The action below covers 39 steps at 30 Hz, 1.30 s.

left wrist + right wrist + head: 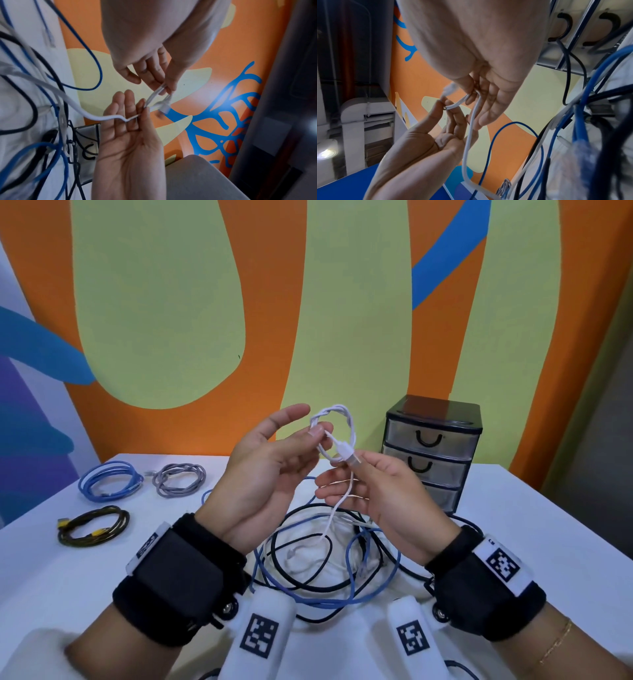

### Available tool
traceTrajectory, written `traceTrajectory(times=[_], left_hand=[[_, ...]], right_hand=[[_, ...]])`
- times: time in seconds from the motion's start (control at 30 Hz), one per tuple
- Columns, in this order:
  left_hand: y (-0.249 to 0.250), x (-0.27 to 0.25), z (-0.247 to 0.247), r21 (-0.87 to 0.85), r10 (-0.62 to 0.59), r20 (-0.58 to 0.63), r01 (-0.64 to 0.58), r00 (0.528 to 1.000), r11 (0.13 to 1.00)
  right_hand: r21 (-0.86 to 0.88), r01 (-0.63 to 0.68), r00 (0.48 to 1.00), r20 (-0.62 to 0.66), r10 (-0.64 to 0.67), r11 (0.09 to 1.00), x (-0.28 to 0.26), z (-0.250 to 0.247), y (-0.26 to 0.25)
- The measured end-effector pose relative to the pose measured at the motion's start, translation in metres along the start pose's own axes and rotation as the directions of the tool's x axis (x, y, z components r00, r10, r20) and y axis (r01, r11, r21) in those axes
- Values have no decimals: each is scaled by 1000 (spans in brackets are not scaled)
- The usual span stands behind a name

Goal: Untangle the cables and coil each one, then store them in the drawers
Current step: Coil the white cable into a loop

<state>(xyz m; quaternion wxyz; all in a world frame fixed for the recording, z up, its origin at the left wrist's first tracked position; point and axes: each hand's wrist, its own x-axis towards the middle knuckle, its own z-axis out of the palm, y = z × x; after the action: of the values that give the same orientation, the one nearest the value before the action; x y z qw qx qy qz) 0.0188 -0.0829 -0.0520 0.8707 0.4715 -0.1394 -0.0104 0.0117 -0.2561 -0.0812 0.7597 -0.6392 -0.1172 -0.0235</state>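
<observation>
Overhead, we list a white surface (513, 542) set against a wall (342, 302) painted in orange, pale green and blue curved shapes.

Held item: white cable (337, 428), smooth and thin, wound into a small upright ring above the middle of the surface; its tail hangs down into the tangle.
- Our left hand (270, 460) pinches the ring's left side between thumb and finger, other fingers spread.
- Our right hand (373, 484) pinches the plug end at the ring's lower right; the plug points down and right.

Loose on the surface: a tangle of blue, black and white cables (329, 563), looped and crossing, below the hands.

Coiled at the left: blue coil (109, 481), grey braided coil (180, 479), dark coil with yellow plugs (94, 527), each lying flat and apart.

Rear right: drawers (431, 453), a dark frame with three translucent fronts and curved black handles, all closed.
</observation>
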Motion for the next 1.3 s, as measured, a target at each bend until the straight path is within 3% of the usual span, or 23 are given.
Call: traceTrajectory(times=[0.07,0.13,0.3,0.53,0.8,0.97,1.13,1.3], left_hand=[[2,1,0,-69,-24,29,26,999,997],[5,3,-1,-30,9,25,-8,1000,1000],[9,0,-3,317,107,45,-116,993,941],[5,-6,1,574,140,173,-215,975,790],[6,-4,-3,634,67,144,-144,987,760],[16,-7,-5,659,82,177,-180,981,730],[21,-9,-4,647,136,208,-241,969,724],[15,-7,-7,703,267,234,-352,935,618]], right_hand=[[31,-14,1000,12,14,999,-1,-1,0],[58,-8,1000,27,7,998,-2,-3,-1],[-17,115,993,35,-114,993,-4,-7,-9],[71,212,977,22,-214,975,-6,-3,-14],[190,146,988,21,-153,971,-5,-5,-14],[284,78,995,33,-91,956,-7,-3,-16],[71,122,993,-10,-122,990,-8,-1,-17],[-75,187,982,46,-184,980,-7,-4,-18]])
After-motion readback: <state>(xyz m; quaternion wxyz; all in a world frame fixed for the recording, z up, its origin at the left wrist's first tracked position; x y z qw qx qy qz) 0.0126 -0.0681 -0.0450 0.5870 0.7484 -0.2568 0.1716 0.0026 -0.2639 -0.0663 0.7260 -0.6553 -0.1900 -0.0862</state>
